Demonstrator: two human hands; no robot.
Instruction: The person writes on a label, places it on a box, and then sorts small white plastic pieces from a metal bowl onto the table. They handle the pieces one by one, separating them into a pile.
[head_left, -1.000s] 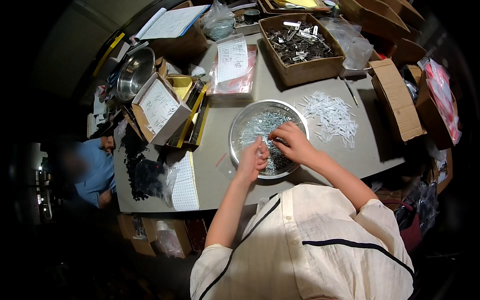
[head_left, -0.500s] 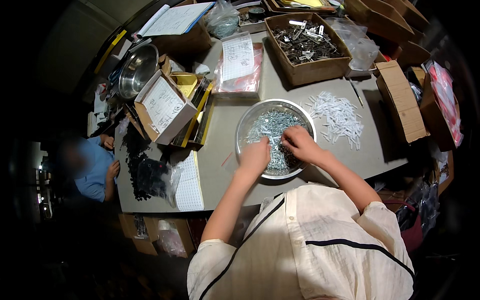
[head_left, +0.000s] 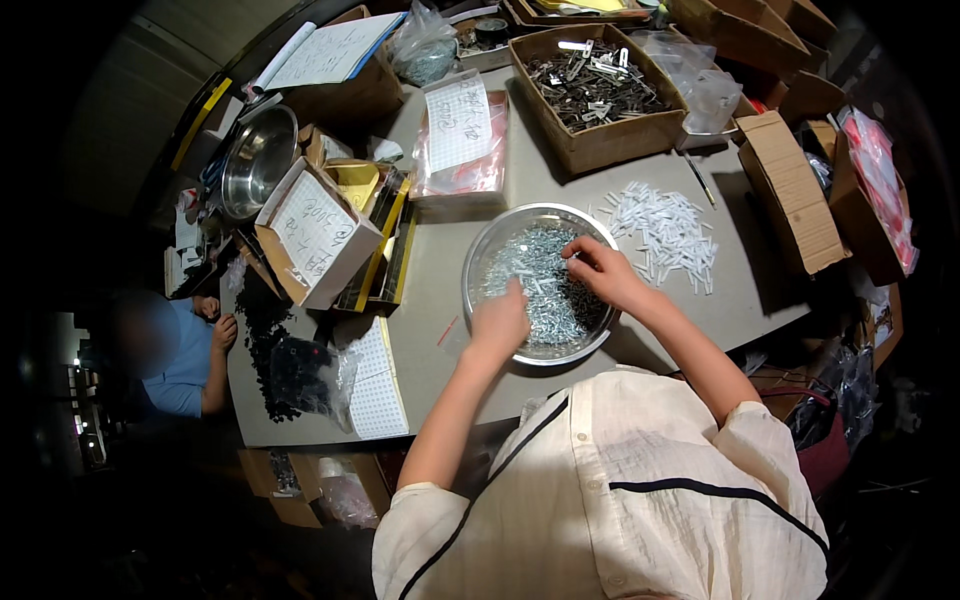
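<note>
A round steel bowl (head_left: 556, 358) on the table holds a heap of small silvery metal pieces, seemingly screws (head_left: 535, 262); those at its right side look darker. My left hand (head_left: 500, 322) is over the bowl's near left part, its fingers curled in and thumb up. Over the right part, my right hand (head_left: 608, 277) has its fingers bent together at the tips. Whatever either hand pinches is too small to make out. Just right of the bowl lies a loose pile of small white plastic tube-like pieces (head_left: 665, 235).
Behind the bowl stand a carton of dark metal parts (head_left: 600, 90) and a box of red-edged plastic bags (head_left: 465, 185). Left are a white carton (head_left: 318, 240), an empty steel bowl (head_left: 260, 160) and black pieces (head_left: 265, 340). A person in blue (head_left: 185, 360) works at the left edge.
My left hand has drawn slightly back toward me and left, away from my right hand. My right hand has lifted a little at the fingertips. The whole view has shifted slightly.
</note>
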